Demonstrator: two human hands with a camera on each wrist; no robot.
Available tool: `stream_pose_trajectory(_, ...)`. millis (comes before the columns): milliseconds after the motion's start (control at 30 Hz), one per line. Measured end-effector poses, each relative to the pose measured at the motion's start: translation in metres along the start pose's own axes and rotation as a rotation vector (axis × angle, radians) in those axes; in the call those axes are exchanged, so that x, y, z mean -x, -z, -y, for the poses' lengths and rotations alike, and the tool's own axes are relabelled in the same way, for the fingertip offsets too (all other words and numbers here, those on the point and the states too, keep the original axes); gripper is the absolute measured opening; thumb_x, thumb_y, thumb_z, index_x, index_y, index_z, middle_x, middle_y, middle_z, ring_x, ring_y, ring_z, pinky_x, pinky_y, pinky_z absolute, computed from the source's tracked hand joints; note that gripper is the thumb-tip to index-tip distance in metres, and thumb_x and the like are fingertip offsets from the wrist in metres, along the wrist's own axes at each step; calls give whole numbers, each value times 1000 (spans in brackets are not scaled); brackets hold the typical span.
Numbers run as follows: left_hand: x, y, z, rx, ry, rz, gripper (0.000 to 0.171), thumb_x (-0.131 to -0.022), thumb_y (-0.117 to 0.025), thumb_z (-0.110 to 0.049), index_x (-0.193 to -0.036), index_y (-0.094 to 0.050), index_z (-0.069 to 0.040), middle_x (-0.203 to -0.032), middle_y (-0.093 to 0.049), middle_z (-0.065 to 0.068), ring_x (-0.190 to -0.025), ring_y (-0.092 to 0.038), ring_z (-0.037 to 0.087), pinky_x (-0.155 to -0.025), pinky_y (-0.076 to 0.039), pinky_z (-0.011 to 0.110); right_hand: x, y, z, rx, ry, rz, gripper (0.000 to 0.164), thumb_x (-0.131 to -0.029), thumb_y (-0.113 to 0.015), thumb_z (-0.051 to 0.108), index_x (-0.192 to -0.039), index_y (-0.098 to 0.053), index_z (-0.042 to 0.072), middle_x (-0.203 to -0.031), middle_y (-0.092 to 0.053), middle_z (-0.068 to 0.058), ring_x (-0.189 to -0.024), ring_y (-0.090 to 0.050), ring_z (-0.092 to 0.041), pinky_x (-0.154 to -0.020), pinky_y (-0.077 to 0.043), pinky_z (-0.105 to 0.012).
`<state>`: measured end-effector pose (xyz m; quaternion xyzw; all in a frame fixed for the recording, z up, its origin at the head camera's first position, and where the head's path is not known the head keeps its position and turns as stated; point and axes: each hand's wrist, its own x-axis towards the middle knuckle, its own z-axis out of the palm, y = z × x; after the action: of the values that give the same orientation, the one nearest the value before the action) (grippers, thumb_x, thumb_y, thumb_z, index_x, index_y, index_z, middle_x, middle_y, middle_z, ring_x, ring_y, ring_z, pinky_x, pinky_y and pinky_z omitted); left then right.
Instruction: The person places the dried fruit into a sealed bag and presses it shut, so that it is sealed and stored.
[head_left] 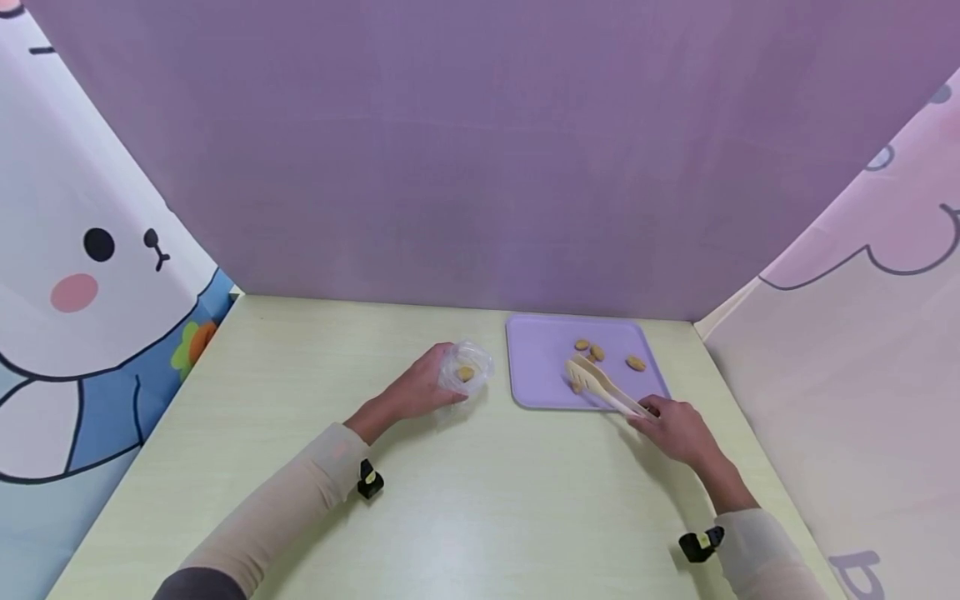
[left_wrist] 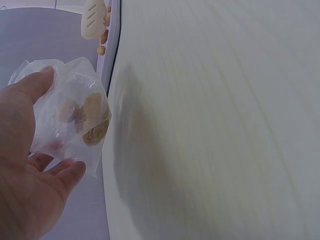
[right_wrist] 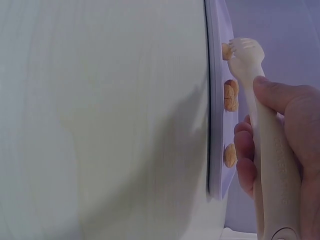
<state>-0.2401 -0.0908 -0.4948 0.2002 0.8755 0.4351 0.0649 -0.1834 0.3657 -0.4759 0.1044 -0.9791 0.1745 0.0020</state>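
Note:
My left hand [head_left: 420, 387] holds a clear plastic bag [left_wrist: 65, 90], its thumb and fingers spread around the bag's mouth. Through the film, several peanuts in the shell [left_wrist: 95, 132] show inside. In my right hand [head_left: 678, 429] is a pair of cream plastic tongs [head_left: 617, 396], gripped along the arms with the thumb on top. The tongs' slotted tips reach over the purple tray [head_left: 540, 367], close around a peanut [right_wrist: 226, 51] that they partly hide. More peanuts [head_left: 636, 363] lie loose on the tray, behind and to the right of the tips.
The tray lies on a pale wooden table [head_left: 480, 500], near its back right. A purple panel [head_left: 480, 167] rises behind the table. Printed cloths stand at the left [head_left: 112, 333] and right [head_left: 862, 375]. Both wrists carry small black devices [head_left: 701, 544].

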Motion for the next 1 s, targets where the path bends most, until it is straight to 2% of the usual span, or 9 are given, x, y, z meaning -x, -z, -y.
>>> stream_pose_trajectory(333, 0, -2, 2, 7, 3, -5, 88, -84, -83, -29, -153, -34, -6, -134, -54, 10, -116, -56, 25, -101, -49, 48, -2, -5, 1, -16, 9, 0, 26, -93, -72, 29, -105, -71, 6, -70, -60, 3, -60, -48, -12, -55, -38, -27)
stream_pose_trajectory(1000, -1, -3, 3, -9, 1, -15, 88, -83, -83, -29, -152, -35, -5, -138, -53, 13, -120, -55, 27, -104, -48, 50, -10, 0, 11, 10, 39, -23, 29, -94, -72, 29, -110, -71, 5, -73, -63, 2, -64, -49, -14, -59, -39, -29)
